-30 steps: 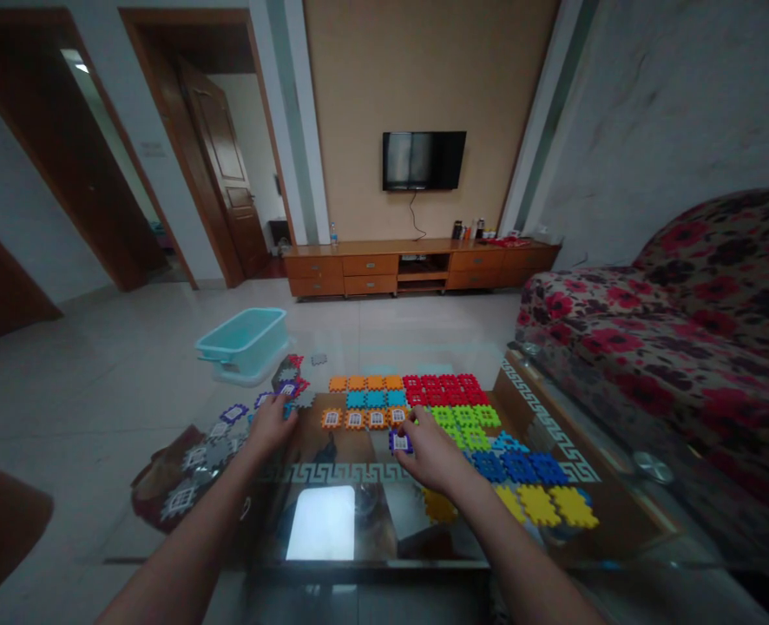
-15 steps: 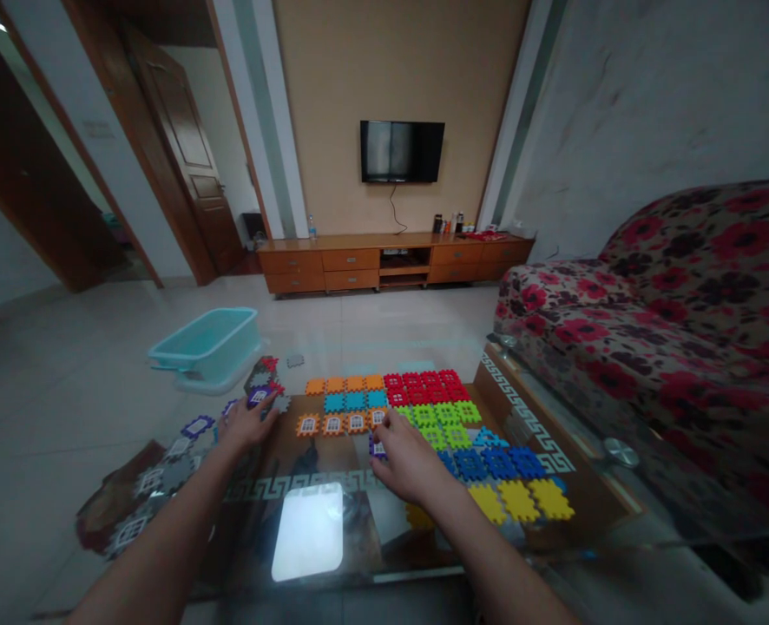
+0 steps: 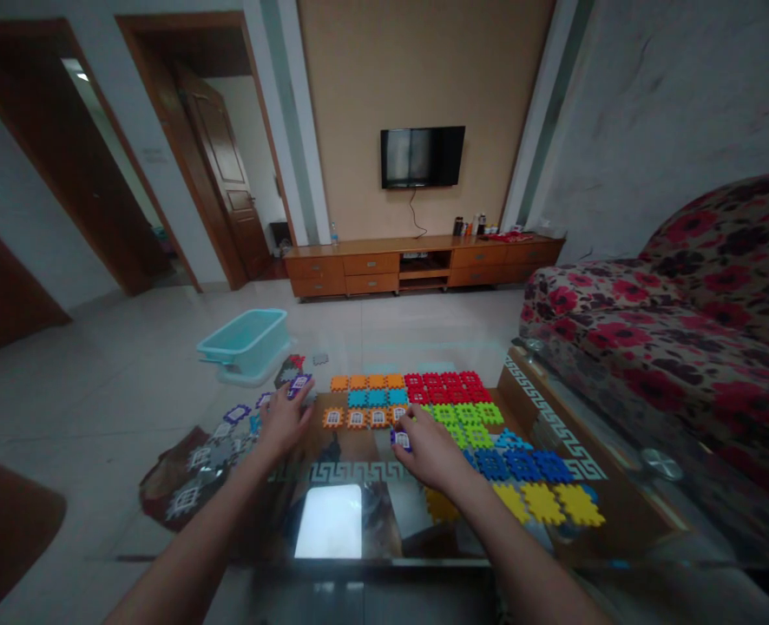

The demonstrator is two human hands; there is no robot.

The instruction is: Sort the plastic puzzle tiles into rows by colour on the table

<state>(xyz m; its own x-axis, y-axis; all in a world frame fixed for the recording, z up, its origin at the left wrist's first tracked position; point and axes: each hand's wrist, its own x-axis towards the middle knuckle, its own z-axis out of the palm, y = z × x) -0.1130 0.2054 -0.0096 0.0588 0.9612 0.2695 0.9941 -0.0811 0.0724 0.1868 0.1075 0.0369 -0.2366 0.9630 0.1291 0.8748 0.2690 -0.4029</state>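
Note:
My left hand (image 3: 286,423) reaches over the table's left side, its fingers closed on a purple interlocking tile with a white window (image 3: 299,385). A second purple window tile (image 3: 401,441) is at the fingertips of my right hand (image 3: 431,447), whose thumb and fingers pinch it at the table just below a row of orange window tiles (image 3: 357,418). Above that row lie light-blue tiles (image 3: 376,398) and plain orange tiles (image 3: 367,382). Red tiles (image 3: 453,380), green tiles (image 3: 446,414), blue tiles (image 3: 520,463) and yellow tiles (image 3: 544,503) lie in rows to the right.
The glass table (image 3: 332,451) has loose grey and purple tiles near a brown bag (image 3: 156,490) at its left. A light-blue basket (image 3: 247,338) is on the floor beyond. A flowered sofa (image 3: 619,321) stands right; a wooden cabinet (image 3: 371,265) lines the far wall.
The camera view has turned left, so everything sits further right. My left hand has moved slightly forward with its purple tile. My right hand stays at its purple tile below the orange row.

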